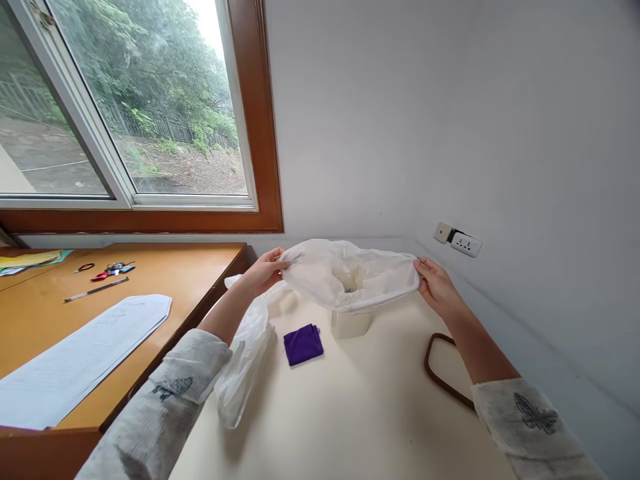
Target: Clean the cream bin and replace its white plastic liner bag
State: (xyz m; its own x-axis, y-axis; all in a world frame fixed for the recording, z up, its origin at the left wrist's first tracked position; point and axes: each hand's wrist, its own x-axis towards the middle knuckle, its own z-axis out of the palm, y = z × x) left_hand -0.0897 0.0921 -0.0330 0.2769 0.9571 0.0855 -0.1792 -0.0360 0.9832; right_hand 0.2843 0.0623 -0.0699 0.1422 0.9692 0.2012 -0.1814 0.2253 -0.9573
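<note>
A thin white plastic bag [310, 273] is stretched wide between my two hands, its mouth spread over a pale container [351, 325] on the cream table. My left hand [267, 270] pinches the bag's left edge, and my right hand [436, 283] pinches its right edge. The bag dips in the middle, and its film covers the top of the container. Left of the container lies a folded purple cloth [303, 345]. A brown rounded frame [435, 370] rests below my right forearm, which hides part of it.
More crumpled white plastic [240, 380] lies along the table's left side. A wooden desk [200, 267] adjoins it, bearing papers [95, 357], a pen [97, 290] and keys [117, 269]. Behind are a window [165, 100] and a wall with a socket [466, 244].
</note>
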